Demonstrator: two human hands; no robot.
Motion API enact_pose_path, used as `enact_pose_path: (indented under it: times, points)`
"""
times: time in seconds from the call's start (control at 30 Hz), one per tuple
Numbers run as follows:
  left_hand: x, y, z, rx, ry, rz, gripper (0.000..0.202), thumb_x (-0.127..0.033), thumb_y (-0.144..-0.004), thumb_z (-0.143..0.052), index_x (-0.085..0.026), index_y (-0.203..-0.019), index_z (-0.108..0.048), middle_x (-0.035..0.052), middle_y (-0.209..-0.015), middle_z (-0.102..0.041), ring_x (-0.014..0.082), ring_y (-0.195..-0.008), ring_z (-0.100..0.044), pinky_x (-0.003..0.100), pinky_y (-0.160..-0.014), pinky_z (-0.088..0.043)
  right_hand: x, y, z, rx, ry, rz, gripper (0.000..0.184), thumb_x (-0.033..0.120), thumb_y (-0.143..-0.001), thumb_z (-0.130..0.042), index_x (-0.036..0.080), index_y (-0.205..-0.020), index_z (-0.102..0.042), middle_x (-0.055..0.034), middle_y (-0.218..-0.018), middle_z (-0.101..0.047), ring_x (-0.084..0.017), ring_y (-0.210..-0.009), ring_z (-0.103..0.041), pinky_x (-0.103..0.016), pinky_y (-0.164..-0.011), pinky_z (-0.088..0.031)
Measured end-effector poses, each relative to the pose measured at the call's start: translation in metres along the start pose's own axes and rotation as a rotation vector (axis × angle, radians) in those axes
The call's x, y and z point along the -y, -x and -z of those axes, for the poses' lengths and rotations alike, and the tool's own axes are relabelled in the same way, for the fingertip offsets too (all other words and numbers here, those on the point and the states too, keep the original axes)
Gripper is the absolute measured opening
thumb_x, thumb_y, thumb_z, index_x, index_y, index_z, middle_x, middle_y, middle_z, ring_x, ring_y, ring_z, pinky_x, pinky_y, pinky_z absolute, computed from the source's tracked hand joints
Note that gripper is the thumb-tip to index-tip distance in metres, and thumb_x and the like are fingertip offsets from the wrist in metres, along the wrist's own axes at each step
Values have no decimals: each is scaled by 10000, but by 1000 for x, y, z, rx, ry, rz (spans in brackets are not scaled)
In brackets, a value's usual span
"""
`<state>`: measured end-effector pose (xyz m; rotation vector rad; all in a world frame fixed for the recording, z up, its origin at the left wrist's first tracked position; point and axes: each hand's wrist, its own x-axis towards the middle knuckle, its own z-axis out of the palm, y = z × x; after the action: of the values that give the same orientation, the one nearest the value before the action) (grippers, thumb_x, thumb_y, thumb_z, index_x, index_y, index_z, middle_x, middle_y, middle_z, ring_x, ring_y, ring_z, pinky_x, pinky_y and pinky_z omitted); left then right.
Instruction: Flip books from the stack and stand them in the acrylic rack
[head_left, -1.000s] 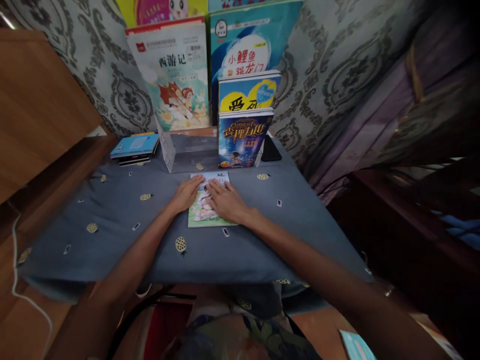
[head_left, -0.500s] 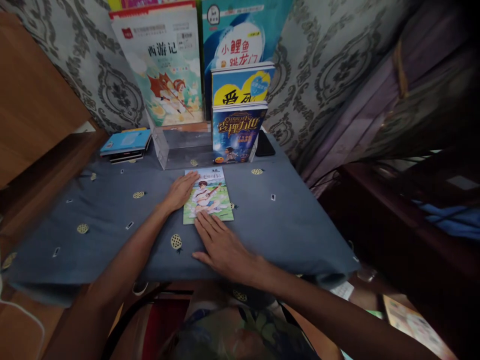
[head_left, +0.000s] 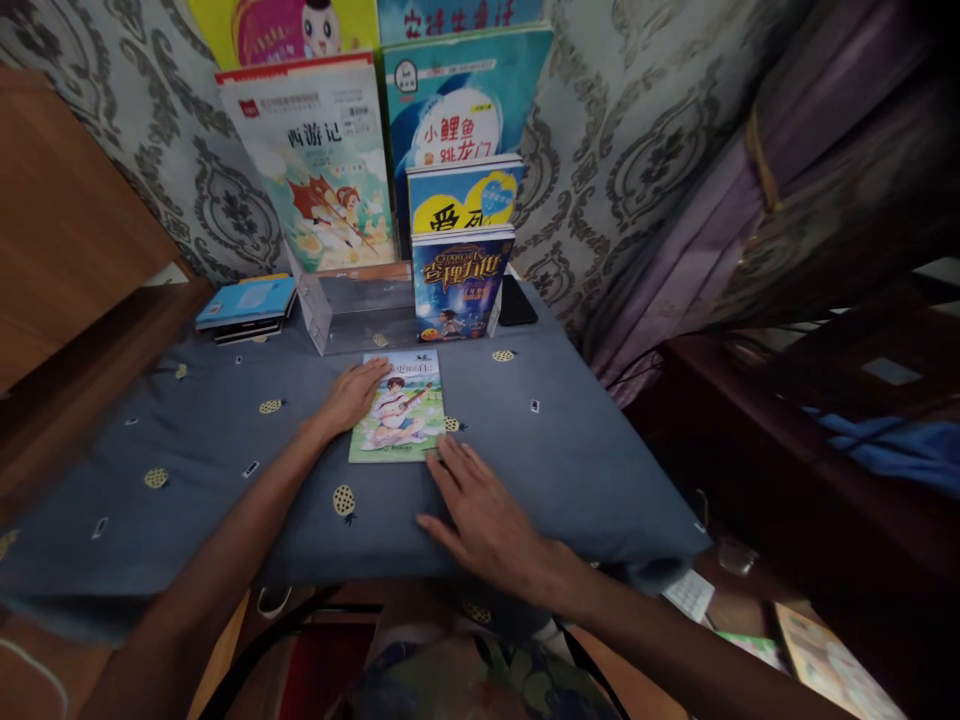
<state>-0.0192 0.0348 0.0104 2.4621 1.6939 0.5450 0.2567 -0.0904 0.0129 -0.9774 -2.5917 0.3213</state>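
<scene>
Blue-clothed surface [head_left: 187,440] holds a thin storybook [head_left: 401,415], likely light and bendy, easiest lifted by an edge; left hand [head_left: 349,395] touches it, right hand [head_left: 487,520] just beside, both grips open.

One thin book [head_left: 397,407] is lying flat on the bench [head_left: 585,450]. Two books are standing in one clear stand [head_left: 352,310]: a dark blue book [head_left: 457,285] and a yellow-blue book [head_left: 463,198]. Four big books are leaning on the wall: a white book [head_left: 315,165], a teal book [head_left: 461,100], a yellow-pink book [head_left: 285,25] and a top blue book [head_left: 457,15]. One side stack [head_left: 247,305] is sitting far left, too blurred for counting. One dark flat thing [head_left: 519,300] is lying beside the stand. Two hands are showing: left hand [head_left: 351,395] and right hand [head_left: 487,515].
</scene>
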Motion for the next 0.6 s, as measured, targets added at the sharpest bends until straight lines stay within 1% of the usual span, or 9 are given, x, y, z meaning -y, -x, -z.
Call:
enact_pose_path:
  times: [0.07,0.17,0.23,0.3,0.4,0.47,0.5,0.53,0.6]
  points:
    - [-6,-4,5,19,-20,5,395,-243,-998,-399,-178,-1323,-614,102,-1464,-571,230,-1402,-493,488,-1184,-355,17,-6,3,45,-28,53,654,452,-973,-548,55,-1479,-428,-259,-1551,-412,-358,-1477,-342,-539,-1188,-354]
    - [-23,-10,11,35,-53,-19,380,-315,-986,-468,-145,-1277,-644,144,-1424,-600,255,-1364,-532,443,-1157,-396,39,-22,6,110,-66,138,640,459,-950,-593,31,-1416,-496,-272,-1501,-471,-366,-1438,-400,-525,-1174,-367]
    - [-39,-13,13,48,-88,-52,381,-371,-976,-507,-145,-1241,-661,154,-1393,-623,261,-1330,-560,410,-1138,-417,47,-37,6,137,-86,187,587,439,-936,-624,39,-1360,-552,-258,-1458,-524,-363,-1404,-443,-514,-1164,-375]
    - [-55,-13,13,66,-145,-82,403,-435,-957,-549,-148,-1217,-663,157,-1376,-631,278,-1294,-579,416,-1117,-431,47,-50,6,153,-112,246,520,405,-931,-640,53,-1312,-595,-240,-1427,-560,-350,-1377,-473,-490,-1147,-394]
    - [-73,-12,11,90,-243,-96,464,-487,-927,-595,-135,-1228,-630,175,-1358,-625,318,-1251,-579,467,-1076,-446,30,-64,7,180,-209,367,451,346,-930,-650,69,-1285,-626,-224,-1408,-588,-315,-1357,-504,-452,-1129,-409]
    - [-80,-10,10,92,-280,-78,433,-457,-938,-585,-136,-1228,-611,175,-1319,-634,322,-1226,-576,482,-1054,-447,11,-71,10,210,-348,421,369,282,-928,-641,106,-1253,-658,-176,-1347,-651,-264,-1299,-567,-404,-1108,-427]
    - [-82,-10,10,91,-288,-68,393,-427,-950,-571,-141,-1217,-609,170,-1294,-641,317,-1215,-577,478,-1045,-449,-1,-74,11,212,-434,409,306,249,-930,-621,130,-1205,-688,-140,-1273,-703,-232,-1223,-623,-371,-1069,-457]
    - [-83,-10,10,94,-291,-67,352,-396,-959,-558,-146,-1202,-609,163,-1273,-645,309,-1203,-579,468,-1033,-453,-13,-78,13,193,-523,354,244,229,-935,-592,153,-1128,-720,-101,-1161,-753,-204,-1106,-680,-337,-999,-498]
    - [-84,-9,11,108,-301,-82,289,-346,-967,-543,-153,-1170,-614,150,-1236,-652,293,-1175,-587,438,-1002,-469,-38,-88,17,60,-676,157,237,233,-955,-519,173,-930,-746,-45,-888,-786,-171,-842,-721,-289,-816,-542]
